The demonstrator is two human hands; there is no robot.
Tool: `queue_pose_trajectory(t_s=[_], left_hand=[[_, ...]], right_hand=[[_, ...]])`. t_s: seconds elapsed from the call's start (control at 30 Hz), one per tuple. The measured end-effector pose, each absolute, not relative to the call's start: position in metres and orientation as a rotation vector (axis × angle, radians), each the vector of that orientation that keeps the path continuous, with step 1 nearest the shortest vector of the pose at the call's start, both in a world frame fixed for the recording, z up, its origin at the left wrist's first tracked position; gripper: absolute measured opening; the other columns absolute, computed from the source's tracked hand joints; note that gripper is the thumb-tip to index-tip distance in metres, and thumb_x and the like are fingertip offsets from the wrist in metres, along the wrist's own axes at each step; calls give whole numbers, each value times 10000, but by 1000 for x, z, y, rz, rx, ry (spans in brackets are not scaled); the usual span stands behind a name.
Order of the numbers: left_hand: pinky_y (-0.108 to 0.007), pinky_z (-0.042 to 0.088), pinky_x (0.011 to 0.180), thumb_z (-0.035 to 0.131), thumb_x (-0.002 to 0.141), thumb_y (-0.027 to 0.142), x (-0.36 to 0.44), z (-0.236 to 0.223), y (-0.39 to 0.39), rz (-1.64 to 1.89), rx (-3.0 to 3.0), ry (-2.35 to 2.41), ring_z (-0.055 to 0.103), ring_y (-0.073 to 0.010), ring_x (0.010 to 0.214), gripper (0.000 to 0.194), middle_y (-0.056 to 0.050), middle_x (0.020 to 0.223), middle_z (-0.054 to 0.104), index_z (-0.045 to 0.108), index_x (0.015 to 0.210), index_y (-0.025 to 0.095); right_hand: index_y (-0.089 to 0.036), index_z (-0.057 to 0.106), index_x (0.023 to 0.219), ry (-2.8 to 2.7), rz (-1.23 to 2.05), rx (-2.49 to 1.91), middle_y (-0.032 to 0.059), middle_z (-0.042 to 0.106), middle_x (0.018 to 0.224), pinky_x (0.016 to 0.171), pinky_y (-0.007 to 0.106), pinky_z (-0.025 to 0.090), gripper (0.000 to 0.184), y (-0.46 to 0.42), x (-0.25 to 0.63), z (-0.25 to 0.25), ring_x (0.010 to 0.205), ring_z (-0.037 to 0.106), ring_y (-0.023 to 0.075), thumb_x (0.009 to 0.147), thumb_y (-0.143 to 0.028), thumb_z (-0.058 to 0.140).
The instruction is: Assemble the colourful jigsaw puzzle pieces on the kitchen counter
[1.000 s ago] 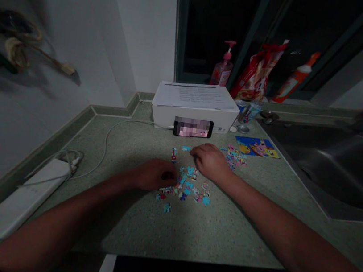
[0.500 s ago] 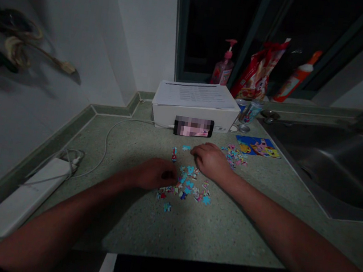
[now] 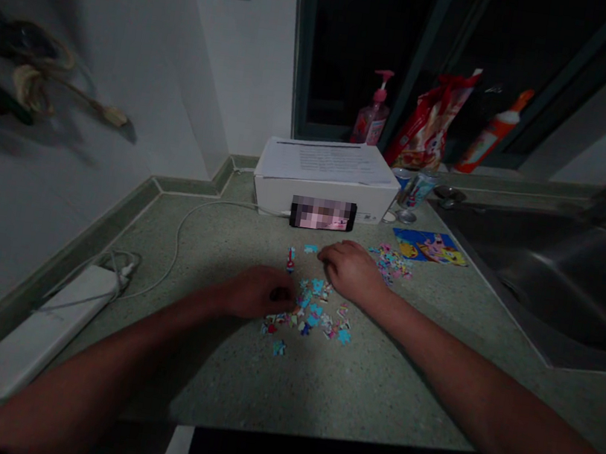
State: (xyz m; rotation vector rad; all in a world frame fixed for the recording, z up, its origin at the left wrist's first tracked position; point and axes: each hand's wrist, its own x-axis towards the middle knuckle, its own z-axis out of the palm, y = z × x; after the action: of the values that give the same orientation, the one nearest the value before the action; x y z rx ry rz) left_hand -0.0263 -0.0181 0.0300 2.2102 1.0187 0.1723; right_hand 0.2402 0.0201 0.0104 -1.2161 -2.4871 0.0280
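Note:
Loose jigsaw puzzle pieces (image 3: 314, 310), many of them light blue, lie in a pile on the green speckled counter. At the pile's left edge, my left hand (image 3: 260, 293) has thumb and fingers curled together in a pinch; whatever they may hold is too small to make out. Beyond the pile, my right hand (image 3: 352, 270) rests with bent fingers pressed together, their tips hidden from me. Just left of those fingertips is a light blue puzzle piece (image 3: 310, 248). A narrow red-and-blue joined strip of pieces (image 3: 291, 258) stands above my left hand.
Behind the pieces, a phone (image 3: 323, 215) on a cable leans against a white box (image 3: 274, 191). A second heap of pieces (image 3: 391, 263) and a cartoon picture card (image 3: 431, 247) lie right, beside the sink (image 3: 532, 282). A power strip (image 3: 49, 327) sits left.
Both hands stay in nearly the same place and pose. The whole view has shifted slightly downward in the picture.

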Motion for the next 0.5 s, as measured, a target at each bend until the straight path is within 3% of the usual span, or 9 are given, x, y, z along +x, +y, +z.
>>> queue_pose_trajectory(t_s=[0.5], left_hand=[[-302, 387, 683, 692, 955, 338, -27, 30, -19, 196, 2222, 1005, 607, -164, 718, 154, -7, 818, 731, 773, 929, 210]], right_hand=[[-158, 812, 1061, -2493, 33, -1226, 114, 827, 1043, 1028, 411, 452, 306, 19, 240, 12, 996, 706, 264, 917, -31, 575]])
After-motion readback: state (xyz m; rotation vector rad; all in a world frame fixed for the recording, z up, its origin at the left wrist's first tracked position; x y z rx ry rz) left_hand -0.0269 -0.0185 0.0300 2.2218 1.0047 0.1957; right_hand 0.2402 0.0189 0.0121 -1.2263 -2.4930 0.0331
